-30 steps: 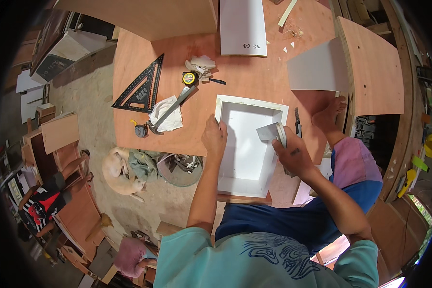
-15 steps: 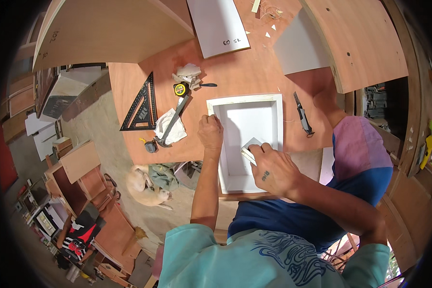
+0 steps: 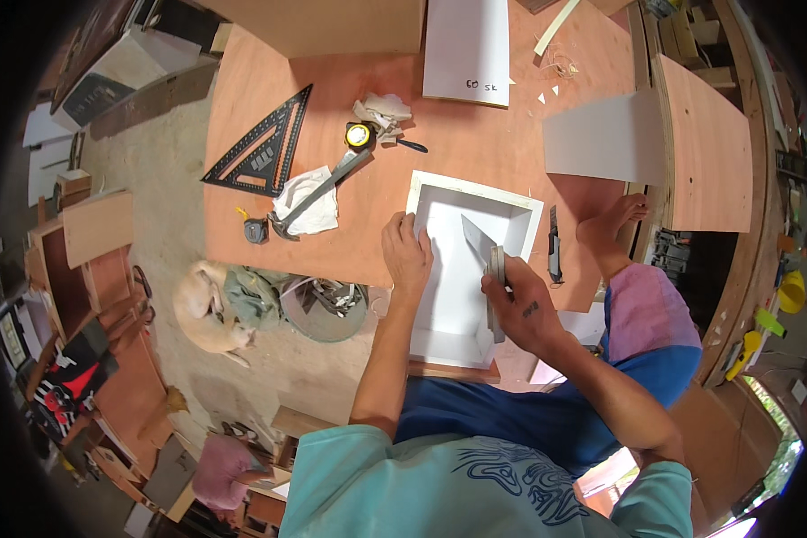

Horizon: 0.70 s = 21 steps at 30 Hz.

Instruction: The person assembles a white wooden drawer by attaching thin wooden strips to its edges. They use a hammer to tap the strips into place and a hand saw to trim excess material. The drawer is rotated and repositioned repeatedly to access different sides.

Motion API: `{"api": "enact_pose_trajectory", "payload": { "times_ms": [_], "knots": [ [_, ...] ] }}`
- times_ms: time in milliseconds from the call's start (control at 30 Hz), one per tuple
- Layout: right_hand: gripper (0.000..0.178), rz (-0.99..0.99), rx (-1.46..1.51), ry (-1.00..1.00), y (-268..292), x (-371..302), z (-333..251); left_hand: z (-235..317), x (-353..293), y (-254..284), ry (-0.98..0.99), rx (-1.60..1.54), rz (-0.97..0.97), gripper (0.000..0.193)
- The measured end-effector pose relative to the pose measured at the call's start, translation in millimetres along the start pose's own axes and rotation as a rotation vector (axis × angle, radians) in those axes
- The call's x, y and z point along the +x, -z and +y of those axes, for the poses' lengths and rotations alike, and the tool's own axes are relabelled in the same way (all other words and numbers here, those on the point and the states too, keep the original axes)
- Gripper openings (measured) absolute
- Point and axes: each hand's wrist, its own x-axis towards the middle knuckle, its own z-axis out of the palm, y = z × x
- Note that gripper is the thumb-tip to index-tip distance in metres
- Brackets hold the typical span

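Observation:
A shallow white open box (image 3: 453, 327), like a drawer, sits at the table's near edge. My left hand (image 3: 407, 255) grips its left rim, fingers curled over the edge. In my right hand (image 3: 522, 305) is a putty knife (image 3: 480, 240), held by its handle at the box's right wall. Its thin, pointed-looking blade slants up and left over the inside of the box. I cannot tell whether the blade touches the surface. A utility knife (image 3: 555, 247) lies on the table to the right of the box.
On the wooden table (image 3: 475, 148) lie a black triangular square (image 3: 264, 148), a hammer (image 3: 323, 190) on a white cloth (image 3: 311, 208), and two tape measures (image 3: 360, 135) (image 3: 255, 230). White boards stand at the back. A dog (image 3: 199, 309) lies on the floor left, near a round bin (image 3: 325, 309).
My right hand has turned the putty knife, so the blade now points up and left instead of lying low in the box. My left hand's fingers have shifted on the rim. The view has moved.

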Motion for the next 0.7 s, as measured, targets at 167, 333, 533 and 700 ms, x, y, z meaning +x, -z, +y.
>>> {"api": "enact_pose_trajectory", "payload": {
  "times_ms": [167,333,533,700],
  "knots": [
    [0.021,0.033,-0.11,0.121,-2,6,-22,-4,45,-8,-0.079,0.218,-0.064,0.014],
    [0.019,0.019,-0.088,0.178,-2,10,-22,-17,45,-15,-0.086,0.176,-0.112,0.017],
    [0.024,0.12,-0.527,0.113,30,18,-20,-28,-5,10,0.269,0.06,0.043,0.013],
    [0.024,0.06,-0.65,0.265,62,20,7,11,12,25,-0.025,-0.251,-0.114,0.032]
  ]
}}
